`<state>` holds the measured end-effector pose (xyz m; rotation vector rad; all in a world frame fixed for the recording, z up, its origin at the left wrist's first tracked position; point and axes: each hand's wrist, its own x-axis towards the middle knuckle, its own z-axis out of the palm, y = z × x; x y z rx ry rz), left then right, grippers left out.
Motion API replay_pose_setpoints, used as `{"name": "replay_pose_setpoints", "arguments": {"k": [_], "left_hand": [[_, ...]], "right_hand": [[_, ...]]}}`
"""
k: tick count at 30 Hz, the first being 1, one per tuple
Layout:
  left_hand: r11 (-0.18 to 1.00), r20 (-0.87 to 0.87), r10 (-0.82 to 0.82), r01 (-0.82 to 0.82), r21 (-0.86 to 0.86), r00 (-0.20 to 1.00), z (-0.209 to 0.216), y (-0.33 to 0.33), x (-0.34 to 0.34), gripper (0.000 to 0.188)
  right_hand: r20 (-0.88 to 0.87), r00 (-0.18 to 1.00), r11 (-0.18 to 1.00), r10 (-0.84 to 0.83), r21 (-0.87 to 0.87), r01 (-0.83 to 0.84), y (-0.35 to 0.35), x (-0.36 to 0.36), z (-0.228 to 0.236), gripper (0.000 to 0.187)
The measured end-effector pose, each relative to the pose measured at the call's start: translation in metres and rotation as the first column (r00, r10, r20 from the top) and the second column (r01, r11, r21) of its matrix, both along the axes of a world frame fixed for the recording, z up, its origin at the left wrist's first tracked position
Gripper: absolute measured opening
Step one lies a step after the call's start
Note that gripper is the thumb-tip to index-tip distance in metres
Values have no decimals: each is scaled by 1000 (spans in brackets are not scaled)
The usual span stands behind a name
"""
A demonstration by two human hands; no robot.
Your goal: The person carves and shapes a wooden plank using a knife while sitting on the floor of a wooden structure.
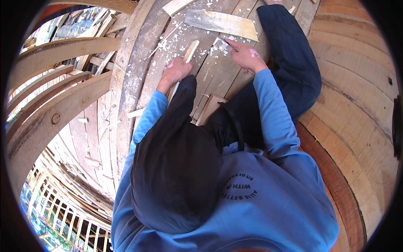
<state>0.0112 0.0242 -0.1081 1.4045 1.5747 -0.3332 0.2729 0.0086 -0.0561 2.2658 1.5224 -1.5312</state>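
Nearest us is the blue long-sleeved shirt (285, 197) across our chest, with the dark trousers (174, 176) of our bent left leg just beyond it. Past the knee, our left hand (177, 70) has its fingers closed firmly around a narrow wooden strip (192, 50), whose far end sticks out past the grip over the plank floor (212, 69); its near end runs back between our left forearm and the trouser leg. Our right hand (250, 59) has its fingers curled tight on a knife (230, 43), the handle hidden in the palm and the blade pointing forward and a little left, apart from the strip. Pale shavings (220, 47) litter the planks around both hands, and a flat board (222, 24) lies just ahead.

We judge this to be whittling. To do it well, we should grip the strip behind the cut, steady its far end against the floor, and push the edge away from our left fingers and legs. A shallow blade angle and long, light strokes along the grain should lift thin curls; if the edge digs in, we should turn the strip around.
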Motion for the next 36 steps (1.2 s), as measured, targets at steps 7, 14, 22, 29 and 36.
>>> {"name": "replay_pose_setpoints", "arguments": {"k": [7,14,22,29,36], "left_hand": [[990,-69,-62,53,-129,996,-29,1,8,53],[961,-187,-116,63,-269,976,-9,11,26,53],[976,-184,-133,96,-198,974,-21,7,18,58],[978,-146,-115,86,-193,983,-11,6,20,58],[972,-87,-92,71,-223,992,-15,2,19,55]], "right_hand": [[-234,958,985,-163,-91,146,-23,-26,4,48],[-224,961,986,-160,-84,144,-39,-53,-6,50],[-4,995,989,98,115,-97,-45,-62,-23,56],[158,973,984,167,38,-175,-30,-77,-14,57],[230,960,984,158,50,-173,-10,-81,-44,58]]}}
